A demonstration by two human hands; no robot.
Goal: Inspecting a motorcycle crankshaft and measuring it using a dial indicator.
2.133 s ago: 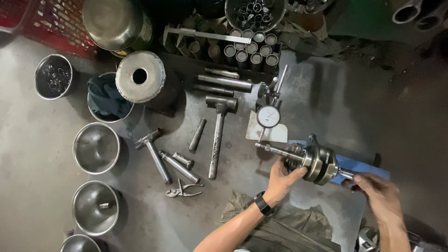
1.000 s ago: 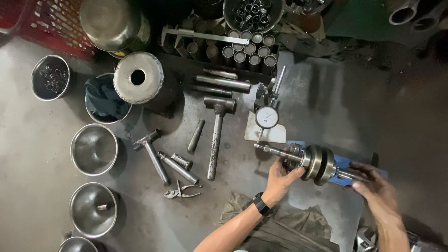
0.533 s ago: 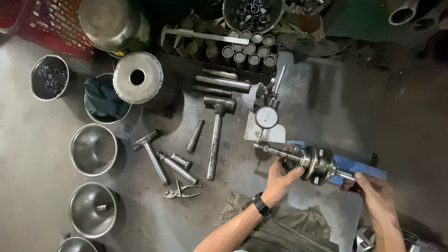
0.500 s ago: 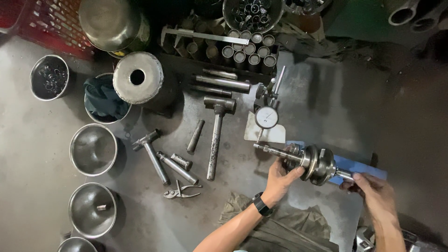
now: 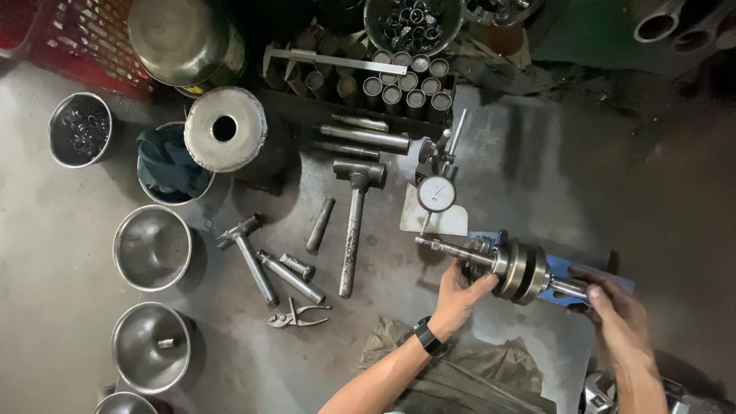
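A steel crankshaft (image 5: 515,268) with two round webs lies level across a blue stand (image 5: 563,272). My left hand (image 5: 458,290), with a dark watch on the wrist, grips its left shaft next to the webs. My right hand (image 5: 619,313) holds the right shaft end. A dial gauge (image 5: 436,193) on a white base stands just above the left shaft tip, its stem pointing down towards it.
A hammer (image 5: 354,222), a smaller hammer (image 5: 247,253), steel rods and pliers (image 5: 297,315) lie to the left. Several metal bowls (image 5: 152,247) line the left side. A tray of sleeves (image 5: 391,80) and a caliper sit at the top. A rag (image 5: 460,368) lies below.
The crankshaft has turned slightly between my hands on the stand; both hands keep their grip and stay in nearly the same place.
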